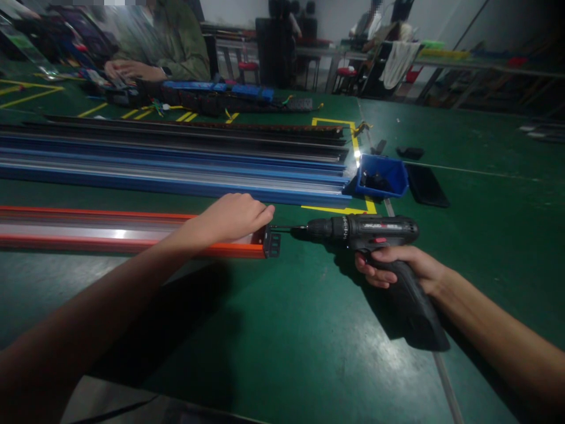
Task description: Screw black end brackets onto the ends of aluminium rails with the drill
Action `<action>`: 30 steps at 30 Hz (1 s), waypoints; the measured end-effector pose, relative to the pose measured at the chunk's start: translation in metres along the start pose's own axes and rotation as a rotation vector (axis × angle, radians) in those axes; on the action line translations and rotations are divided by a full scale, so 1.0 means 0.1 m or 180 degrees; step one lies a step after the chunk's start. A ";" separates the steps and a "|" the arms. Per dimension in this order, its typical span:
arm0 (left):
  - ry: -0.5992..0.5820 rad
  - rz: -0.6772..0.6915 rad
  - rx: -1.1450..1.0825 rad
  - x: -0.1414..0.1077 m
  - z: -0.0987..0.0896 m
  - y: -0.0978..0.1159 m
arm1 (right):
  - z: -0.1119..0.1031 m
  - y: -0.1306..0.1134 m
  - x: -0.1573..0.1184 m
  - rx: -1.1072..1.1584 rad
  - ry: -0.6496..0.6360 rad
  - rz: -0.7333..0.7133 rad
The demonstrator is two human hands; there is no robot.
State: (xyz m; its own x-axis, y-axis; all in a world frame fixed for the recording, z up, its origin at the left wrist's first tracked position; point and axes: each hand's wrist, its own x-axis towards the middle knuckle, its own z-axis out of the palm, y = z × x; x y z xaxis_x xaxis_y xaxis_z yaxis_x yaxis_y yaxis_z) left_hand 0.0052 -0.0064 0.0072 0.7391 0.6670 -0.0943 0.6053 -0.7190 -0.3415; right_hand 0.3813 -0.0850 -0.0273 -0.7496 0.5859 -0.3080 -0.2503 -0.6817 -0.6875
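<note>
My right hand (397,265) is wrapped round the grip of a black cordless drill (375,229), whose long bit (286,228) points left. The bit's tip meets a black end cap (272,242) on the right end of an orange metal profile (229,249). Over that same end lies my left hand (238,215), its fingers closed down around the profile beside the cap. The undersides of the left fingers are hidden.
Blue and black long profiles (176,168) lie behind the orange one. At their right end stand a blue bin (383,176) with small dark parts and a flat black object (426,184). Across the green table (300,330) a person in a green sleeve (185,47) works with both hands.
</note>
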 end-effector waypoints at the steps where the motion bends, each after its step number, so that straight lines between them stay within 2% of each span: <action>1: -0.0020 -0.0020 -0.0002 0.00 -0.01 0.00 | 0.00 0.00 0.00 0.0000 0.0006 0.0001; 6: -0.0078 -0.0003 0.0096 0.01 0.00 0.00 | -0.01 0.01 -0.01 -0.0030 0.0044 -0.0011; 12: 0.0053 0.0050 0.0102 -0.01 0.05 -0.02 | -0.01 0.01 -0.01 0.0010 0.0028 -0.0002; 30: 0.0079 0.0115 0.0139 -0.02 0.03 -0.01 | -0.01 0.00 0.00 -0.0057 0.0017 -0.0011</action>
State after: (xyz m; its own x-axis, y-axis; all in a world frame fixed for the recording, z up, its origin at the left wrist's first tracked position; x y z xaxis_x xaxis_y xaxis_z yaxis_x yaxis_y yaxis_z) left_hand 0.0025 -0.0064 0.0052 0.7677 0.6353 -0.0843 0.5649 -0.7330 -0.3790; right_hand 0.3822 -0.0848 -0.0282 -0.7454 0.5907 -0.3090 -0.2419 -0.6716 -0.7003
